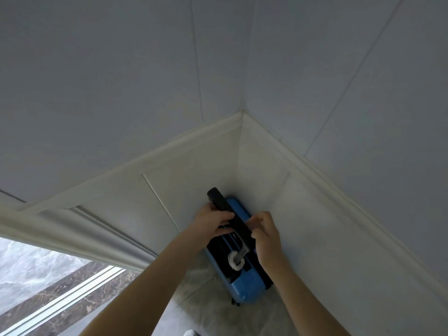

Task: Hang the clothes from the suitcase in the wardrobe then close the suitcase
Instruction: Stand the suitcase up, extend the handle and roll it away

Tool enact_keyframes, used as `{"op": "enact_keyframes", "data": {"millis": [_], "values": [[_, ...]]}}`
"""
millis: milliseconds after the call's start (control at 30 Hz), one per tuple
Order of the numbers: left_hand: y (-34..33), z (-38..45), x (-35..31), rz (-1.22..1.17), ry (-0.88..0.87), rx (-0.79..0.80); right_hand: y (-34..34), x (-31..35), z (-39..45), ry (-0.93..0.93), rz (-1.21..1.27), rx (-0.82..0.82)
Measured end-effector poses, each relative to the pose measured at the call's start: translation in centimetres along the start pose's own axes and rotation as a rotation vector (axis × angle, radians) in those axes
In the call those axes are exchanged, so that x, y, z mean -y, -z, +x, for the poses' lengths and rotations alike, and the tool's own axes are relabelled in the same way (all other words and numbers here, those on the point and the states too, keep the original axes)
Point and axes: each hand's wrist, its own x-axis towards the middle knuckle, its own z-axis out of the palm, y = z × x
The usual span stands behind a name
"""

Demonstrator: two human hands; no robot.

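A blue hard-shell suitcase (244, 287) stands upright and shut on the floor, tucked into the corner of two white panelled walls. Its black telescopic handle (225, 209) sticks up toward me. My left hand (213, 220) grips the handle bar from the left, fingers wrapped round it. My right hand (265, 235) is at the bar's near end, its curled fingers pinching the end. A white tag or band (234, 260) hangs on the handle's rail below the hands. No clothes or wardrobe are in view.
White wainscot walls (194, 185) close in the corner on the left and right of the suitcase. A marble floor with a metal sliding-door track (72, 299) lies at the lower left. Grey stone floor (218, 316) is between me and the suitcase.
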Motion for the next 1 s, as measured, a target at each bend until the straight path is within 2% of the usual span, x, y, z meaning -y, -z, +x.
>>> {"op": "enact_keyframes", "data": {"millis": [133,267,633,833,1000], "values": [[0.1,0.3,-0.2,0.091,0.028,-0.034,1.0,-2.8,-0.5,-0.03,0.111,-0.109],[0.6,1.1,1.9,0.119,0.051,-0.065,1.6,-4.7,-0.3,-0.072,0.15,-0.137],[4.1,7.5,12.0,0.136,0.13,-0.179,1.2,-10.9,-1.1,-0.228,-0.031,-0.048],[4.8,11.7,16.4,0.131,0.133,-0.167,0.1,-15.7,-1.3,-0.336,-0.142,-0.008],[5.9,14.0,19.2,0.284,0.118,-0.186,-1.1,-18.0,-1.1,-0.372,-0.172,0.007]]}}
